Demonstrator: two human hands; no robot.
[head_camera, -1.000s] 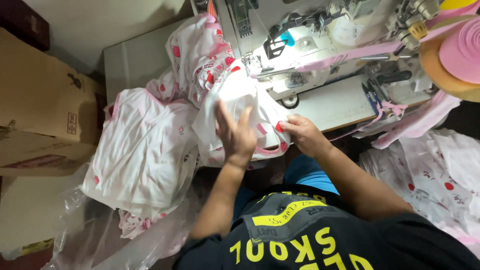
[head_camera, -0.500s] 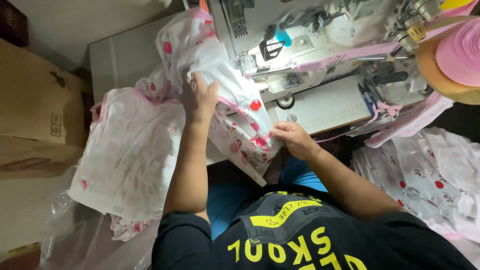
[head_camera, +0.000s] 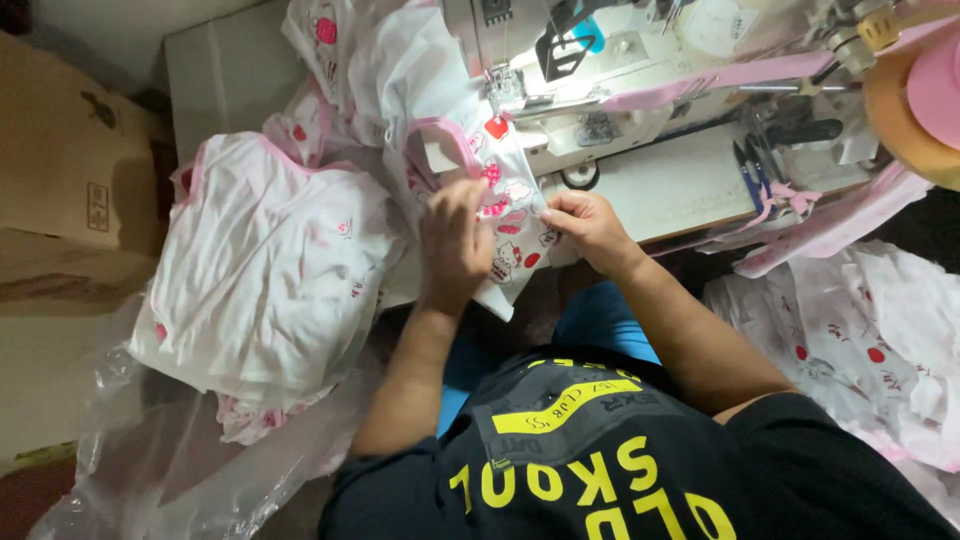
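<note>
The left hand (head_camera: 455, 245) lies knuckles up on the white printed garment piece with pink edging (head_camera: 505, 215), so its fingertips and whatever they pinch are hidden. The right hand's (head_camera: 590, 222) fingers (head_camera: 556, 212) curl onto the fabric edge; the grip itself is too small to tell. The grey-white sewing machine (head_camera: 620, 60) is cut off by the top edge, its needle too small to make out. The pink thread cone (head_camera: 930, 90) runs off the right edge. The white desk (head_camera: 680, 180) lies largely under cloth.
</note>
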